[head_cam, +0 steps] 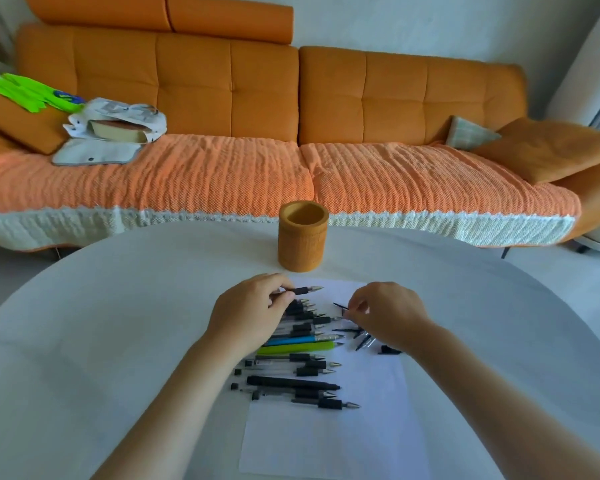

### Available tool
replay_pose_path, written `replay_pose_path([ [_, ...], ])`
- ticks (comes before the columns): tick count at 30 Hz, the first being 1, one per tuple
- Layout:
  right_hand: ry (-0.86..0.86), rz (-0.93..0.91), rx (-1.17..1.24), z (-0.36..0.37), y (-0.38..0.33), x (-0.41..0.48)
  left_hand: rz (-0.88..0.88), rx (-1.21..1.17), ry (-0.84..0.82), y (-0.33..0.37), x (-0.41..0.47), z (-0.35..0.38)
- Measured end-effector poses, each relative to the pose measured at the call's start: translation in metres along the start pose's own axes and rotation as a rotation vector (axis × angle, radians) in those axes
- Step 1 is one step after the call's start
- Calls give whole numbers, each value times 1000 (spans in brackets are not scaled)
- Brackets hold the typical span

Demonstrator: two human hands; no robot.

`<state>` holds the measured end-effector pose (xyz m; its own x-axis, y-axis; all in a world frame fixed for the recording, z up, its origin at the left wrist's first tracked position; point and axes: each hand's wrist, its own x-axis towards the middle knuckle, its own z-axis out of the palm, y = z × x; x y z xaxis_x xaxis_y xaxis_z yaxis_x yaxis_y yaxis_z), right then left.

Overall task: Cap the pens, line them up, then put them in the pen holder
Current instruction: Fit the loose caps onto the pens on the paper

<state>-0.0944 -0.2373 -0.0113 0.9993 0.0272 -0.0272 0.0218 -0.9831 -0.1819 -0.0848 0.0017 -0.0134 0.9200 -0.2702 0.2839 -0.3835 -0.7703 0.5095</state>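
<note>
Just above the far end of the row, a black pen (302, 290), uncapped, pinched by its barrel in the left grip (253, 313), metal tip turned right to meet its cover. Opposite, close but apart, the right grip (385, 317) pinching a thin dark cap (342, 307) at the fingertips, probably lined up for that tip; too small to tell which end leads. Below, the remaining pens (291, 382) lying roughly parallel on a white paper sheet (326, 438), tips all rightward, likely so capping works from one side. Just right of those tips, loose caps (362, 341) within easy reach. Farther back on the worktop (118, 306), the wooden pen holder (303, 236), upright, apparently empty, nothing stowed yet. Beyond, an orange sofa (222, 98).
</note>
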Motion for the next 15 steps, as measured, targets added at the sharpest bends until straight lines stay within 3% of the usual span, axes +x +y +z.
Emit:
replay_pose_path([
  [8, 14, -32, 128, 3, 7, -4, 26, -26, -30, 4, 0, 1],
  [12, 101, -19, 443, -3, -1, 0, 21, -49, -10, 2, 5, -1],
  [15, 183, 73, 853, -9, -9, -3, 36, -44, -8, 1, 7, 0],
])
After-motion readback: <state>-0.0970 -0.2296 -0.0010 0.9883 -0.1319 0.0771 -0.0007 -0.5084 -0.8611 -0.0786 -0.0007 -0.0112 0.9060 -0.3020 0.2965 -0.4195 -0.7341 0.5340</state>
